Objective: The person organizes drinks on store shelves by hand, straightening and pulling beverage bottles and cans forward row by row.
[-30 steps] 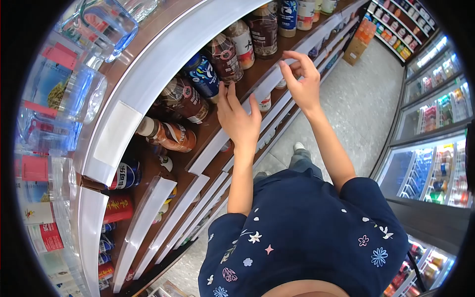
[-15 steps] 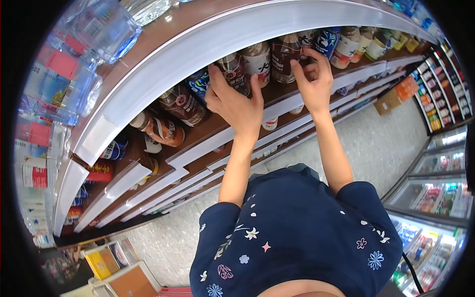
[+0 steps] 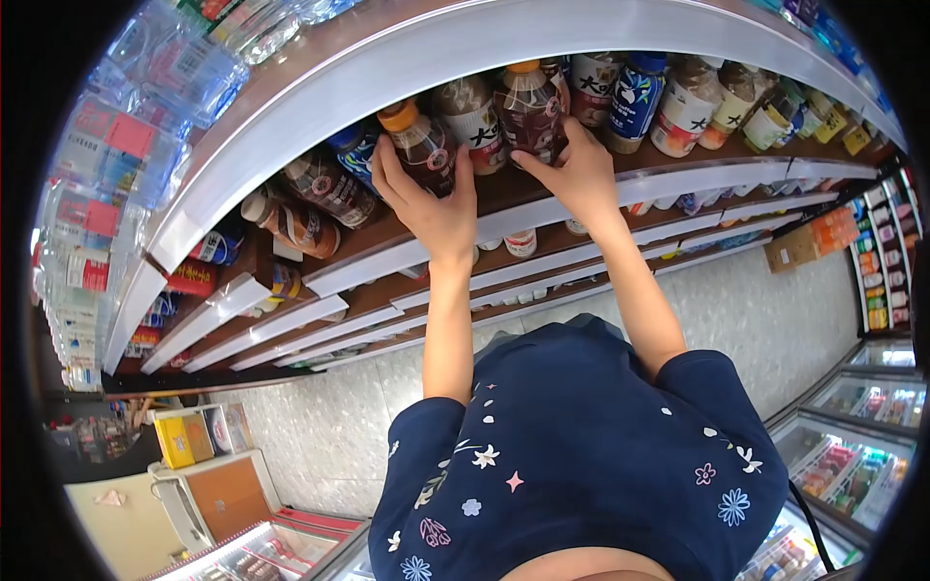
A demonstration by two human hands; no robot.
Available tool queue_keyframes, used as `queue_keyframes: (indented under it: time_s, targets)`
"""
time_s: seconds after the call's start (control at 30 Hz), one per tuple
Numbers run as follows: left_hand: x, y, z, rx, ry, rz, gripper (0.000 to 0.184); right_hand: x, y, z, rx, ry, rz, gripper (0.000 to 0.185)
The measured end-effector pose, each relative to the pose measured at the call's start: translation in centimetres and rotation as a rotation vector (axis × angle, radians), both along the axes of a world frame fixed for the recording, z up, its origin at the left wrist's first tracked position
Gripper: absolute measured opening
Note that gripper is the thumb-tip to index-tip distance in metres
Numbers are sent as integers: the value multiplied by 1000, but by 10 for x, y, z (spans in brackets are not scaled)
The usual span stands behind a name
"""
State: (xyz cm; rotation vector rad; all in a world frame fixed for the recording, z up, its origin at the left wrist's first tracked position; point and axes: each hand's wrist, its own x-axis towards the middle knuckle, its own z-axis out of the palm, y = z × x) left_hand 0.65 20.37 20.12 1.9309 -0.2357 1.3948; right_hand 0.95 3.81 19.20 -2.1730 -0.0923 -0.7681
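My left hand [image 3: 431, 215] is wrapped round a dark-labelled drink bottle [image 3: 424, 153] with an orange cap, fingers on its left side and thumb on its right. My right hand [image 3: 578, 176] grips a similar dark bottle [image 3: 528, 111], also orange-capped, with the thumb low on its front and the fingers along its right side. Between the two stands a bottle with a white label [image 3: 475, 126]. Both held bottles are upright or slightly tilted on the brown shelf [image 3: 499, 192]. My fingertips behind the bottles are partly hidden.
A blue bottle [image 3: 637, 102] and several peach-labelled bottles [image 3: 686, 116] line the shelf to the right. A brown-labelled bottle [image 3: 295, 225] stands at the left. The pale shelf edge [image 3: 320, 136] above overhangs the row. A cardboard box [image 3: 792, 247] sits on the floor.
My right hand has moved left and closed round its dark bottle. My left hand stays at its bottle, now more firmly round it. The head view has shifted slightly.
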Motion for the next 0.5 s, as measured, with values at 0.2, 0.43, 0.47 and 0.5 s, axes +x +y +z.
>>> queue_keyframes:
  time_s: [0.2,0.43,0.47,0.5]
  targets:
    - [-12,5,-22,-56,-58,-17,84,16,14,-8,-67,-59,48,55]
    - [-26,6,-25,-13,-77,-37,90,24,28,-2,-67,21,145,58]
    - [-27,6,-24,-4,-83,-42,90,25,28,-3,-64,7,144,58]
    - [-25,5,-25,-13,-102,-63,87,26,30,-5,-61,-6,139,59]
